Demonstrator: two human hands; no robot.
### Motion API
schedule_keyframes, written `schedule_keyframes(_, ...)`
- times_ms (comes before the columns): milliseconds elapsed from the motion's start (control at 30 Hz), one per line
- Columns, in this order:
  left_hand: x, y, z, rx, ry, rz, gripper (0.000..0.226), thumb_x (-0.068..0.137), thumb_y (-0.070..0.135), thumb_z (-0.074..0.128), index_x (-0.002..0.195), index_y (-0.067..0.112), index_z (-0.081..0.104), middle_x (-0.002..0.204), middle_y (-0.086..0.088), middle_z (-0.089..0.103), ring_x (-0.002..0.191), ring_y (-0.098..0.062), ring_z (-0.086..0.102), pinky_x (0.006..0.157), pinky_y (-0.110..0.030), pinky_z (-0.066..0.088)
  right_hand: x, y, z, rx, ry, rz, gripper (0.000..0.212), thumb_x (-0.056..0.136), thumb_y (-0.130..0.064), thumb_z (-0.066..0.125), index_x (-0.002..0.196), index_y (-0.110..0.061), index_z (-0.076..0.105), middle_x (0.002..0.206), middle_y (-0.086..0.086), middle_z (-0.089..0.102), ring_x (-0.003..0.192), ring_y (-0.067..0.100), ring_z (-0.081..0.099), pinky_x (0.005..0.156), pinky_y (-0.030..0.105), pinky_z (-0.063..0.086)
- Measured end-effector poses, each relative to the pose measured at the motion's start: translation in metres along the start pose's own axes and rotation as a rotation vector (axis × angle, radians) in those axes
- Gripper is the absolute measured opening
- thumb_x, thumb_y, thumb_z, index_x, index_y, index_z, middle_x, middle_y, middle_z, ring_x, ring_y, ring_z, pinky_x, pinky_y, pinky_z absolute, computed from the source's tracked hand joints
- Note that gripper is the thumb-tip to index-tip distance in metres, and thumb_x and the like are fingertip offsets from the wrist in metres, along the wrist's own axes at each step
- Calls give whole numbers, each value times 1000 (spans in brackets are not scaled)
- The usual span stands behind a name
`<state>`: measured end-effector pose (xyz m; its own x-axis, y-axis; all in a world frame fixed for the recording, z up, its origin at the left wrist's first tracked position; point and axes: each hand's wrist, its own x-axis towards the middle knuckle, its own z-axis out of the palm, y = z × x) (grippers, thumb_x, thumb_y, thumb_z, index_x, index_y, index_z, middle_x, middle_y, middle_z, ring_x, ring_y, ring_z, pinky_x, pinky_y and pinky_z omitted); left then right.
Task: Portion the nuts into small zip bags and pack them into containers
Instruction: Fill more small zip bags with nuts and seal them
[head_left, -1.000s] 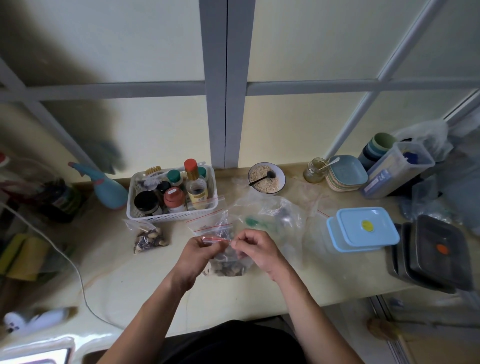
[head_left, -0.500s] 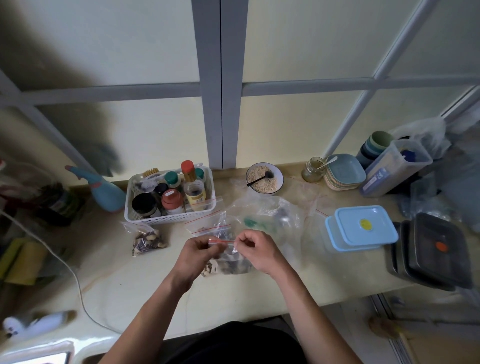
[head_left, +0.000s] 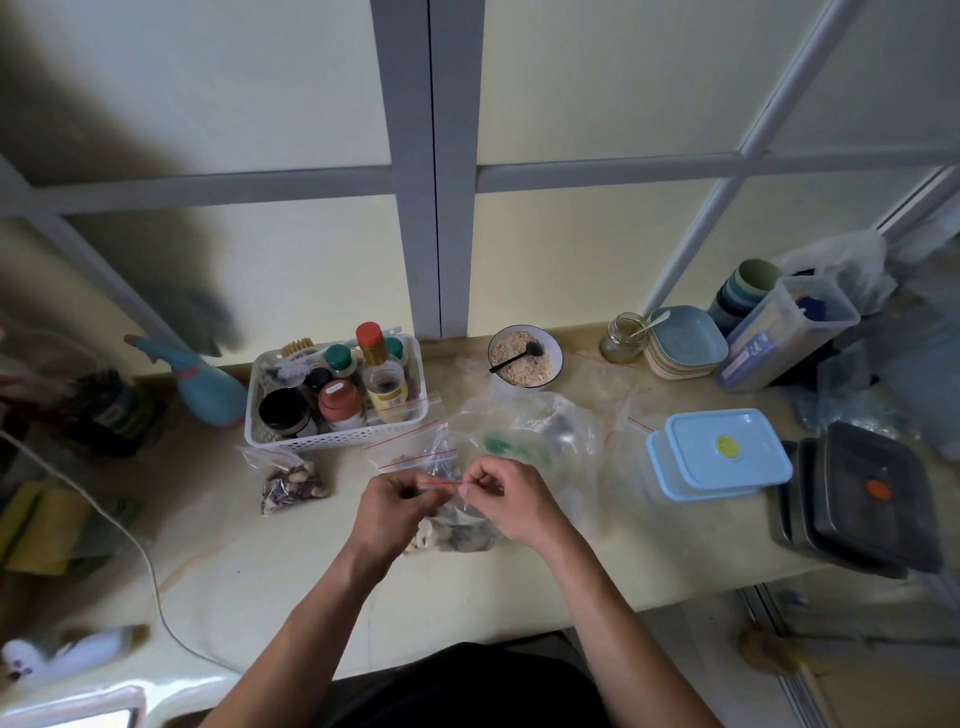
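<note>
A small zip bag (head_left: 457, 532) holding mixed nuts stands on the counter in front of me. My left hand (head_left: 397, 501) and my right hand (head_left: 511, 499) each pinch its red zip strip, one at each end. A second small bag of nuts (head_left: 291, 480) lies to the left, by the white basket. Behind my hands lie several small zip bags with red strips (head_left: 410, 441) and a large crumpled clear bag (head_left: 540, 426). Two stacked light-blue lidded containers (head_left: 719, 452) sit to the right, with dark containers (head_left: 867, 499) beyond them.
A white basket (head_left: 332, 439) of jars and bottles stands at back left. A bowl of crumbs with a black spoon (head_left: 524, 356), a glass jar (head_left: 621, 338), stacked plates (head_left: 685, 343) and a tall clear box (head_left: 784, 332) line the back. A white cable (head_left: 140, 551) crosses the left.
My hands keep pinching the zip strip and have shifted slightly. The bag of nuts stays between them on the counter.
</note>
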<state>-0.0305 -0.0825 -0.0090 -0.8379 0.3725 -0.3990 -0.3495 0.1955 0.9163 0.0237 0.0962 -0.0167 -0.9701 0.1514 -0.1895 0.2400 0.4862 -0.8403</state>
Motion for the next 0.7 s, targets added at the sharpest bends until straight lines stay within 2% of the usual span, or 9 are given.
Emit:
schedule_keyframes(167, 0, -4, -2, 26, 38, -17, 3, 81, 14, 82, 82, 16, 83, 79, -17, 75, 69, -19, 64, 73, -36, 50, 1, 2, 6, -67, 64, 16, 15, 89, -24, 69, 76, -24, 62, 65, -14, 60, 61, 2, 54, 63, 23, 44)
schedule_keyframes(300, -2, -5, 2, 42, 84, -17, 6, 84, 13, 80, 82, 18, 83, 79, -11, 77, 71, -17, 68, 74, -33, 53, 2, 2, 11, -113, 109, 46, 16, 88, -25, 65, 74, -24, 57, 65, -11, 61, 61, 6, 55, 64, 30, 49)
schedule_keyframes(433, -3, -9, 4, 19, 142, -30, 5, 81, 10, 83, 77, 14, 82, 77, -11, 77, 72, -21, 68, 74, -33, 54, 0, 0, 18, -149, 121, 54, 14, 84, -29, 61, 72, -26, 53, 68, -8, 61, 66, 15, 61, 62, 35, 52)
schedule_keyframes(600, -3, -16, -4, -10, 124, -55, 5, 79, 6, 83, 80, 10, 82, 79, -15, 77, 72, -22, 69, 77, -35, 54, -4, 0, 14, -51, 47, 55, 11, 85, -24, 66, 75, -24, 61, 68, -10, 63, 62, 2, 54, 63, 24, 46)
schedule_keyframes(700, -7, -19, -7, -51, 81, -56, 8, 81, 5, 80, 88, 5, 82, 84, -20, 76, 72, -20, 67, 75, -33, 53, -7, 0, 14, 2, -11, 76, 9, 86, -32, 71, 84, -24, 68, 69, -14, 65, 63, -1, 56, 62, 17, 44)
